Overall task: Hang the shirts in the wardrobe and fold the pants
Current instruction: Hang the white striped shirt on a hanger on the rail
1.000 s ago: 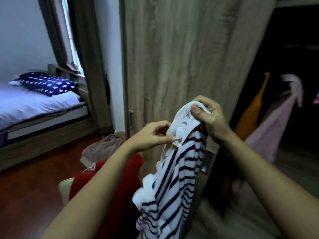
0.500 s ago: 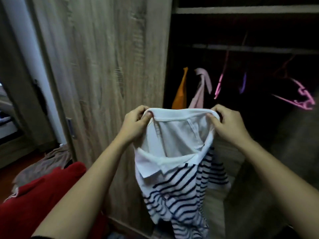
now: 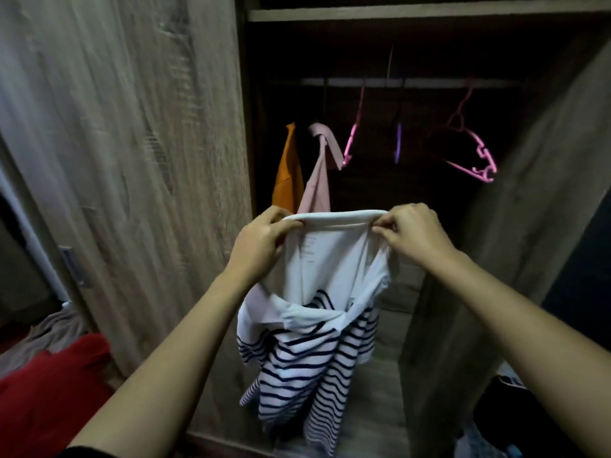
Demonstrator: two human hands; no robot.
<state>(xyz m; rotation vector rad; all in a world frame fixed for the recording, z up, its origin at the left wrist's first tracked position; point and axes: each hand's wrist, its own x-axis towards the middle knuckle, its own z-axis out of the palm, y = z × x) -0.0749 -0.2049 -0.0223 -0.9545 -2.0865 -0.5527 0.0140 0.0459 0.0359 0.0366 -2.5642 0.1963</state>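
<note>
View swung from bedroom to open wardrobe (image 3: 413, 15). Striped shirt (image 3: 307, 352) now spread wide, left grip (image 3: 261, 239) and right grip (image 3: 413, 233) pinching top edge. Unhung; pink hanger (image 3: 476, 160) free above, probably next.

No text, brand, number or sign is legible. The only candidate marking is a short column of faint grey printed lines on the white inner panel of the striped shirt (image 3: 334, 259), toward 10 o'clock of that panel, just below its top edge. The lines are too pale and blurred to read, so neither letters nor digits can be made out.
</note>
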